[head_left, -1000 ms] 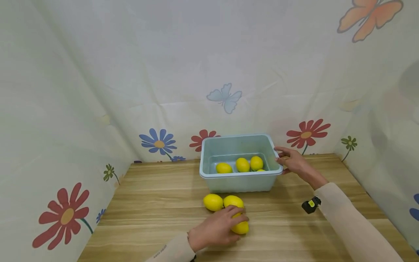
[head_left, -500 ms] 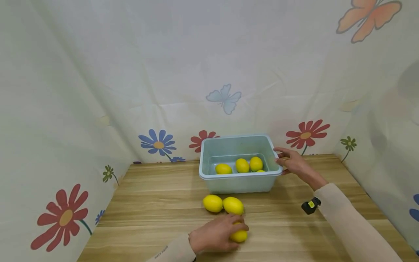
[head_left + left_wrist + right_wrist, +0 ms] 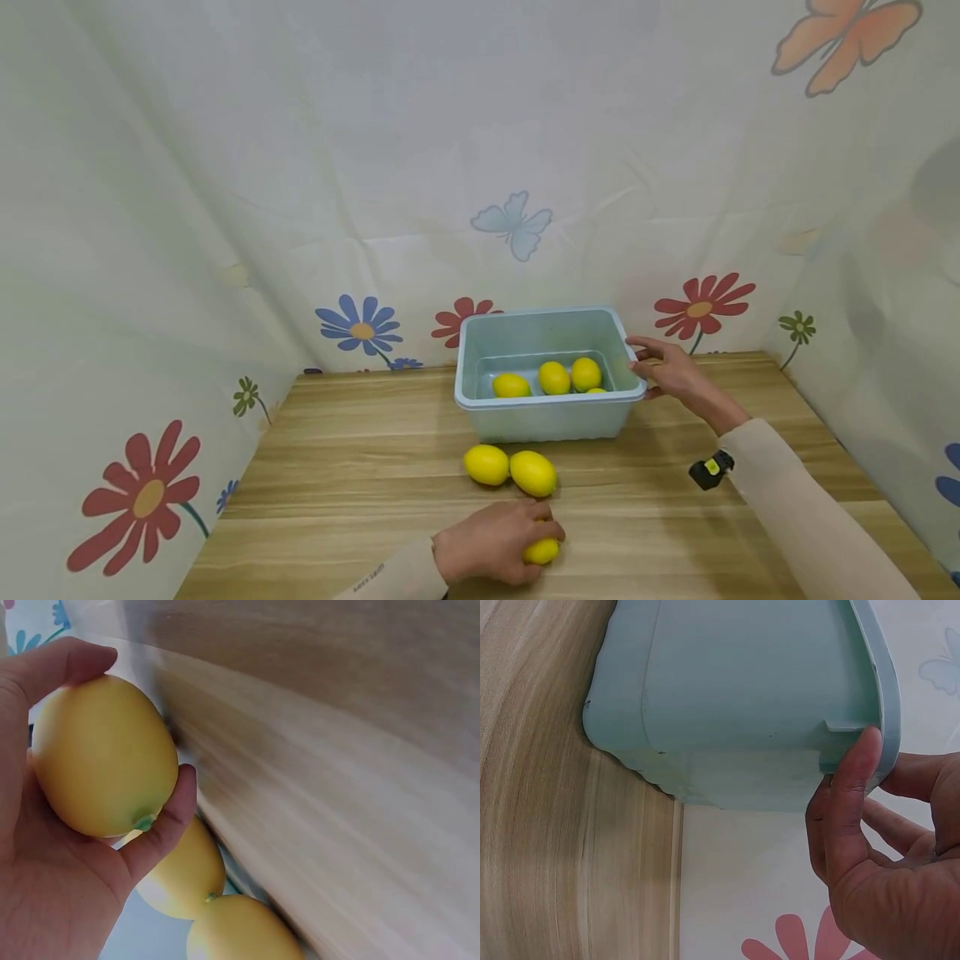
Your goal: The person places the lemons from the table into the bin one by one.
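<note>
My left hand curls round a lemon low over the front of the table. In the left wrist view that lemon sits between thumb and fingers, its green stem end facing the camera. Just beyond the hand, two more lemons lie side by side, a left lemon and a right lemon. Behind them stands a pale blue-green plastic bin with several lemons inside. My right hand grips the bin's right rim; in the right wrist view its fingers bend under that rim.
The wood-grain table meets a white cloth backdrop printed with flowers and butterflies, close behind the bin. Cloth also hangs along the left and right sides. A small black device is strapped at the right wrist.
My left hand has drawn its lemon toward the table's front edge, away from the two lying there. The right-hand one of those has turned slightly. My right hand stays on the bin.
</note>
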Action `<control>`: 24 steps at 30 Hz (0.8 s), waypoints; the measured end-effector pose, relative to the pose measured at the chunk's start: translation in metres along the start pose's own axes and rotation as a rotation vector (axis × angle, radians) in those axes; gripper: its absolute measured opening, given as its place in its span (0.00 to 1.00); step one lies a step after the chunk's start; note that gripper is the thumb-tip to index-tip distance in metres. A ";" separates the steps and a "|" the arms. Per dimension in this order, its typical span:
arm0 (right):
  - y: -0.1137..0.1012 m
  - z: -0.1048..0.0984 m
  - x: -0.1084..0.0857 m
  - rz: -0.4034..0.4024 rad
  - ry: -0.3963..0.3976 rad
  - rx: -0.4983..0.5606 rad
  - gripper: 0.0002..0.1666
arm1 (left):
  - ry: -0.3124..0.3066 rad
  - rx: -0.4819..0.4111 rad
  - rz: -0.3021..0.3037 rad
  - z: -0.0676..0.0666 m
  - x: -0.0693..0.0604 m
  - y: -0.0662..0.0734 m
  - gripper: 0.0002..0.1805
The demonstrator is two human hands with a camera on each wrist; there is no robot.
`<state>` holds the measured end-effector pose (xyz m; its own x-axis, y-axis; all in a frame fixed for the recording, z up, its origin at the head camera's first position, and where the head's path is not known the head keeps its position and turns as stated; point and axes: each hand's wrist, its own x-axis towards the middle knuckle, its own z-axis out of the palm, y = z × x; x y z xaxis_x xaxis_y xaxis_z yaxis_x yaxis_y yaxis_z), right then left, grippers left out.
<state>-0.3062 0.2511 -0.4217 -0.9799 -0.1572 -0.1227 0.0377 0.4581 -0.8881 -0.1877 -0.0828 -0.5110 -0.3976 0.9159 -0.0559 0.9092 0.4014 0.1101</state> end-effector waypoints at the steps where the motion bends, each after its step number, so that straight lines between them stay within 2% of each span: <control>1: 0.000 0.000 0.000 0.004 0.001 0.005 0.37 | -0.010 -0.002 0.001 -0.001 0.000 0.000 0.21; 4: 0.001 -0.001 0.000 0.001 -0.003 0.007 0.37 | -0.024 0.004 0.009 -0.004 0.001 0.001 0.21; 9: 0.002 -0.001 0.001 0.000 -0.001 0.006 0.37 | -0.006 0.051 0.012 -0.016 0.001 0.000 0.20; 17: 0.002 -0.001 0.001 -0.002 -0.003 0.018 0.37 | -0.009 0.038 -0.064 -0.041 0.002 -0.007 0.22; 24: 0.002 -0.002 0.001 -0.004 -0.015 0.018 0.37 | 0.034 0.046 -0.098 -0.057 0.005 -0.012 0.23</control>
<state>-0.3074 0.2537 -0.4232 -0.9770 -0.1720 -0.1261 0.0378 0.4421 -0.8962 -0.2075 -0.0822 -0.4561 -0.4885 0.8721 -0.0302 0.8700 0.4894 0.0601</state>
